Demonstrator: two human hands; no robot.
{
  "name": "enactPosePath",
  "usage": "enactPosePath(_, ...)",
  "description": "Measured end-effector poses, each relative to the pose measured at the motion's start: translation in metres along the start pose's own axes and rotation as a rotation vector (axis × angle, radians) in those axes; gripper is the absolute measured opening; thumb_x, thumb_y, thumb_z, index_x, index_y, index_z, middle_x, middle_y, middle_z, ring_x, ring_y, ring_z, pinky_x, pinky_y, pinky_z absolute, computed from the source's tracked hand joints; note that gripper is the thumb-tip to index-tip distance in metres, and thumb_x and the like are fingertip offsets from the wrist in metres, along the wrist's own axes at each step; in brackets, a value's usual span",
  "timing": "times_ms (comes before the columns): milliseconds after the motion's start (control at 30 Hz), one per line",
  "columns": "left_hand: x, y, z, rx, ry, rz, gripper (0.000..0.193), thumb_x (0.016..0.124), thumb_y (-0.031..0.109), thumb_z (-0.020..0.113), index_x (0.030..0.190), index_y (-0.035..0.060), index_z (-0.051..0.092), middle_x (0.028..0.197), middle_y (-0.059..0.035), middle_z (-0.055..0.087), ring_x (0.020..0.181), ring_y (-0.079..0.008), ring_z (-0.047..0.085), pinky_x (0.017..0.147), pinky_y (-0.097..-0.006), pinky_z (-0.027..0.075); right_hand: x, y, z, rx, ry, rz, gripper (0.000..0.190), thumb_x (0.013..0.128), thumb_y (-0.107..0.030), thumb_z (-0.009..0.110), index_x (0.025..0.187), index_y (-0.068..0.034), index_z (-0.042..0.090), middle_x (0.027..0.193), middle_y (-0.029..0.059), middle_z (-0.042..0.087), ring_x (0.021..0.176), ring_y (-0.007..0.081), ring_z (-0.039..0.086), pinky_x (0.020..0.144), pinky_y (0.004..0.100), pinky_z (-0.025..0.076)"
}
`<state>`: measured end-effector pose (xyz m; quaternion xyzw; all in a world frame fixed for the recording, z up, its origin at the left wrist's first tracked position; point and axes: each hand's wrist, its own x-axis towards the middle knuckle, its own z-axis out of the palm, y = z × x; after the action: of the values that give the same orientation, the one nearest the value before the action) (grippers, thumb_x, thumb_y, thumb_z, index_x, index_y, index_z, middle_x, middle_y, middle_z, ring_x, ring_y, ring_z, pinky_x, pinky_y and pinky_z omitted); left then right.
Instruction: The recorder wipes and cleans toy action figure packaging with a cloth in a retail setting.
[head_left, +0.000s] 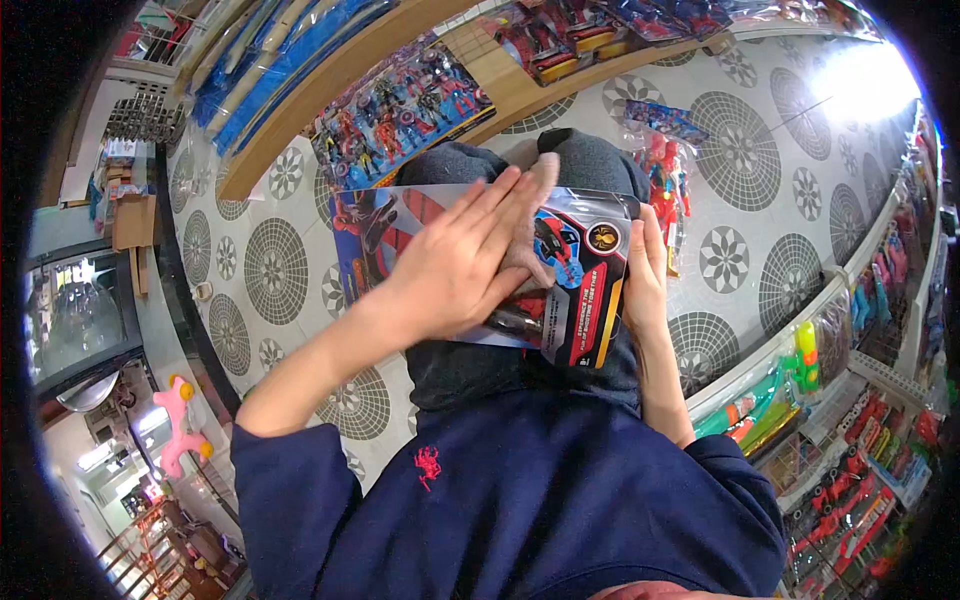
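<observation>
A boxed superhero toy set (592, 319) with a glossy clear front rests across my lap, slightly tilted. My left hand (456, 270) lies flat over its front, fingers stretched and a little blurred. Under that palm is a pinkish-beige cloth (532, 259), pressed to the package and sticking out past the fingers and thumb. My right hand (646, 262) grips the package's right edge, thumb in front; its other fingers are mostly hidden behind. Part of the printed front is covered by my left hand and the cloth.
A bagged red action figure (664, 187) lies on the tiled floor (277, 262) to the right. Ahead, a wooden shelf (517, 86) holds a figure set (401, 112). Packaged toys (847, 487) line the right side. At left are a pink toy (178, 424) and a glass door (82, 322).
</observation>
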<state>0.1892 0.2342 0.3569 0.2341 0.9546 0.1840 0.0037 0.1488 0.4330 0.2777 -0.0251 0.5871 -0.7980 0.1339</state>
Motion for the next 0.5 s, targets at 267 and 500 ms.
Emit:
enactPosePath(267, 0.068, -0.015, 0.012, -0.445, -0.215, 0.337, 0.046, 0.088, 0.026, 0.044, 0.130, 0.0120, 0.035, 0.138, -0.0105, 0.027, 0.129, -0.0304, 0.018, 0.105, -0.0457, 0.013, 0.002, 0.010, -0.009, -0.055, -0.181, 0.014, 0.033, 0.093, -0.021, 0.037, 0.117, 0.001, 0.043, 0.112, 0.0101, 0.051, 0.101, 0.0148, 0.050, 0.086, 0.0262, 0.040)
enactPosePath(500, 0.033, -0.031, 0.005, -0.471, -0.208, 0.165, 0.047, 0.081, 0.020, 0.050, 0.126, 0.0109, 0.040, 0.137, -0.0107, 0.028, 0.129, -0.0315, 0.019, 0.104, -0.0470, 0.015, 0.002, 0.002, -0.009, 0.017, -0.116, 0.123, 0.026, 0.093, -0.018, 0.035, 0.104, 0.002, 0.049, 0.094, 0.0037, 0.056, 0.088, 0.0076, 0.050, 0.078, 0.0221, 0.040)
